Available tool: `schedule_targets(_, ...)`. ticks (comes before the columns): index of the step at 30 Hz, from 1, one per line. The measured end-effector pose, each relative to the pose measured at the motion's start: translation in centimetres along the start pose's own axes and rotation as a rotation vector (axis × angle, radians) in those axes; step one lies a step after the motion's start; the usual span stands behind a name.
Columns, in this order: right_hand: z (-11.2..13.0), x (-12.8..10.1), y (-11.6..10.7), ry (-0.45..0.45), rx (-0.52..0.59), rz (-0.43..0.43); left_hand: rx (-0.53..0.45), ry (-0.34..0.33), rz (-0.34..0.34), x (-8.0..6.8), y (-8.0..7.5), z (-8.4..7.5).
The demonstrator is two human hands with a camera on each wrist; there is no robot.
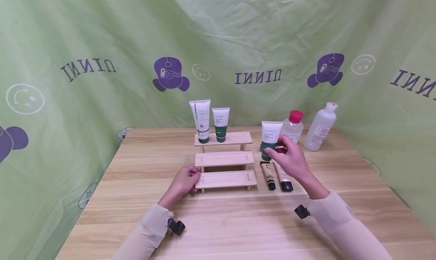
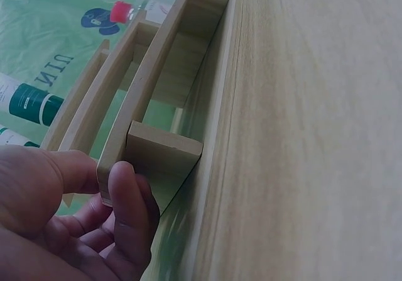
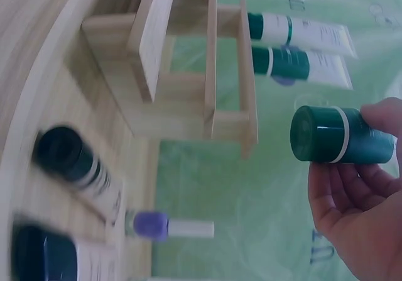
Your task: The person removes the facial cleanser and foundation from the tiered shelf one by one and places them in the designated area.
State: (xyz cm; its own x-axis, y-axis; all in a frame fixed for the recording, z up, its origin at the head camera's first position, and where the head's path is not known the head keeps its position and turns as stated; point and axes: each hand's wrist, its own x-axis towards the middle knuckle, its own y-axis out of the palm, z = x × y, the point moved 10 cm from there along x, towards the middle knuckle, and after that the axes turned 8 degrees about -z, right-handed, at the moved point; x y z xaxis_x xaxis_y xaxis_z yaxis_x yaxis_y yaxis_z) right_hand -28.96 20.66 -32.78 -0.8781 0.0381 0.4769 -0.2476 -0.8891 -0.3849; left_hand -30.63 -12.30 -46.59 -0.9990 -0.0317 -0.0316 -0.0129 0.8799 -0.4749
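Observation:
My right hand (image 1: 276, 148) grips a white tube with a dark green cap (image 1: 271, 133), cap downward, to the right of a three-step wooden shelf (image 1: 225, 158). The right wrist view shows the tube's green cap (image 3: 320, 134) clear of the table, with my fingers (image 3: 352, 199) curled round the tube. My left hand (image 1: 194, 178) pinches the left end of the lowest step (image 2: 147, 155) between thumb (image 2: 59, 174) and fingers. On the top step stand a tall white tube (image 1: 201, 120) and a shorter white-and-green tube (image 1: 220, 123).
Two small beige tubes with black caps (image 1: 268, 175) (image 1: 284, 178) lie on the wooden table (image 1: 238, 222) right of the shelf. A pink-capped bottle (image 1: 293, 125) and a white bottle (image 1: 320, 127) stand at the back right. A green printed cloth (image 1: 102, 44) surrounds the table.

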Motion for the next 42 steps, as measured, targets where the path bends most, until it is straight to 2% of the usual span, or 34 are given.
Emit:
schedule_targets(7, -1.3, -0.8, -2.5, -0.016, -0.100, -0.040, 0.014, -0.010, 0.000, -0.2, -0.1, -0.1)
schedule_targets(17, -4.6, -2.1, -5.0, 0.081, -0.158, -0.025, 0.006, -0.007, 0.008, -0.4, 0.1, 0.0)
schedule_targets(28, -8.7, -3.2, -6.9, 0.214, -0.277, 0.067, -0.010, 0.002, -0.005, -0.3, 0.0, 0.0)
schedule_targets(35, -10.4, -3.8, -7.4, 0.258, -0.355, 0.118, -0.004, 0.006, -0.002, -0.4, 0.1, -0.2)
schedule_targets(42, -12.0, -4.3, -6.8, 0.334, -0.339, 0.192, 0.002, 0.015, -0.005, -0.6, 0.0, -0.3)
